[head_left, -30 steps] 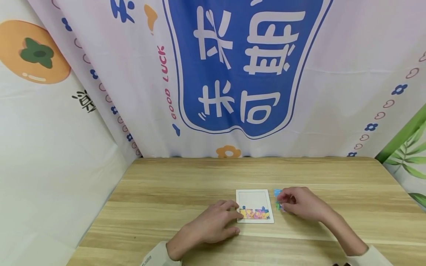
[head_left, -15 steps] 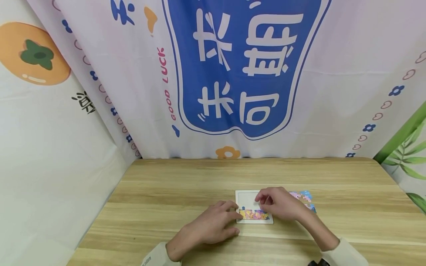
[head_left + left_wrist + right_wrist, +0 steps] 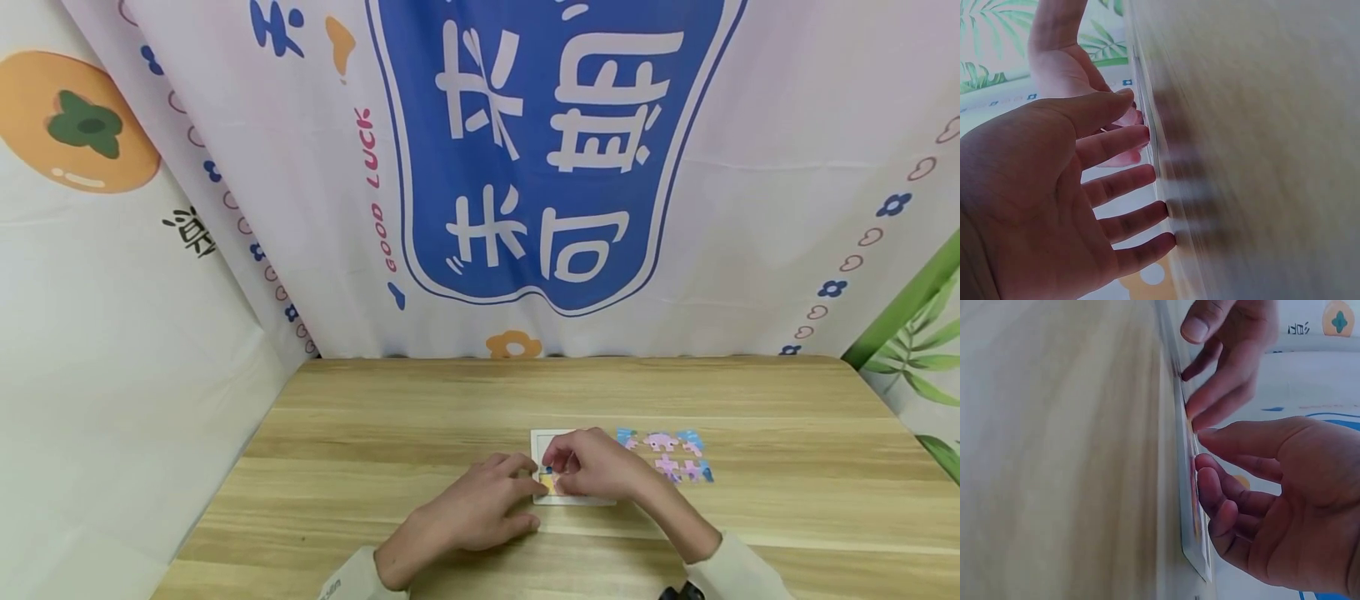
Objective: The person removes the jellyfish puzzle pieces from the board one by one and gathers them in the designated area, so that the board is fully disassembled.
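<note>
A white-rimmed jigsaw tray [image 3: 535, 446] lies on the table, with yellow and pink puzzle pieces [image 3: 547, 484] along its near side. My left hand [image 3: 487, 504] rests with spread, fairly straight fingers at the tray's left edge. Over the tray, my right hand [image 3: 603, 467] has its thumb and curled fingers brought together on a puzzle piece that they hide. In the right wrist view, its fingertips stand right at the pieces beside the tray's rim [image 3: 1184, 506], below the left hand [image 3: 1229, 369]. Much of the tray is covered by the right hand.
To the right of the tray lie several loose puzzle pieces [image 3: 661, 442], pink and blue, in two rough rows. The wooden table [image 3: 405, 400] reaches back to a printed cloth [image 3: 750, 250]. Another cloth hangs at the left.
My right hand has moved left from the loose pieces to over the tray; a greenish piece at their left end is gone from its place. The left hand has stayed put.
</note>
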{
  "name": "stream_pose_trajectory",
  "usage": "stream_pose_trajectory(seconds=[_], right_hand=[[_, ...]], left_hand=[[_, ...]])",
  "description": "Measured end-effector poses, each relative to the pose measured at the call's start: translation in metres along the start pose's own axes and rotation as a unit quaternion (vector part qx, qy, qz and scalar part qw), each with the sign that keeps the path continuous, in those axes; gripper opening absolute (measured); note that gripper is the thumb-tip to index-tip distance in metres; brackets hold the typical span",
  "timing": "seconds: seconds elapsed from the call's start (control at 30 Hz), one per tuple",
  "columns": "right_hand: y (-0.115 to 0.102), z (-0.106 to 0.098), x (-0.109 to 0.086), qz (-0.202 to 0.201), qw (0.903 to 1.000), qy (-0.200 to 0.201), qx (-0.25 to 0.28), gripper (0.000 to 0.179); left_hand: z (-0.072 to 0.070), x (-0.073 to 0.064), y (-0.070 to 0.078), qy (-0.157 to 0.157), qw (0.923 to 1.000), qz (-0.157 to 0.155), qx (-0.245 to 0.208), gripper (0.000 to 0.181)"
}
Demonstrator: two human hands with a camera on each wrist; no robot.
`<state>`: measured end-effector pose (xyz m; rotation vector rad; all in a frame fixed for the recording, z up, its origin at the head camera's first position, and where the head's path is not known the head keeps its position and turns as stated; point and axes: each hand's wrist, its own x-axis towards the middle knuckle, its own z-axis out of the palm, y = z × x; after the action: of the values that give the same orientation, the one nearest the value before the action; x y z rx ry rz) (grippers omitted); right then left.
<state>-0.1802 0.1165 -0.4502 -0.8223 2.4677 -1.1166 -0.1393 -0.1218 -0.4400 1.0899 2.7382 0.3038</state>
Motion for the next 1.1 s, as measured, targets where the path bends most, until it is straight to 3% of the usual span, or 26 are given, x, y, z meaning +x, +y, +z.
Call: stream_pose_trajectory(seconds=[0.2,0.5,0.8,1.1], right_hand=[[0.0007,0.0053,0.0001,0.013,0.9999,0.007,-0.007,0.024],[0.0008,0.0084,-0.0014,0.017,0.9996,0.025,-0.003,0.025],[0.0004,0.0095,-0.0013,0.02,0.9994,0.024,0.013,0.027],[0.0027,0.0105,-0.0045,0.006,0.9994,0.027,0.019,0.027]], left_hand=[[-0.0005,0.0003,-0.0007,-0.002,0.9999,0.006,0.012,0.038],[-0.0092,-0.0037,-0.0061,-0.042,0.9985,0.034,-0.003,0.035],[-0.0086,-0.0031,-0.0091,-0.023,0.9987,0.043,-0.015,0.033],[-0.0072,-0.0015,-0.0101,-0.029,0.9984,0.046,-0.012,0.034]])
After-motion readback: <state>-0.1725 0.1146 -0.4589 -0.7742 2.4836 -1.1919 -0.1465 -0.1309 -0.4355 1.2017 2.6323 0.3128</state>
